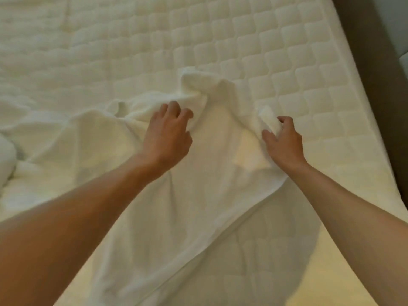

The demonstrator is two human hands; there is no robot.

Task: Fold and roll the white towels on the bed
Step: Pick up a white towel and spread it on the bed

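A large white towel (194,195) lies rumpled across the quilted mattress (287,51), running from the near edge up to the middle of the bed. My left hand (167,133) rests on a raised fold near the towel's far end, fingers curled into the cloth. My right hand (284,142) pinches a bunched corner of the same towel at its right edge, lifted a little off the mattress. The towel's far end stands up in wrinkles between and beyond both hands.
More white cloth (6,157) is bunched at the left edge. A dark bed frame (371,69) runs along the right side of the mattress. Bare quilted mattress stretches beyond the towel.
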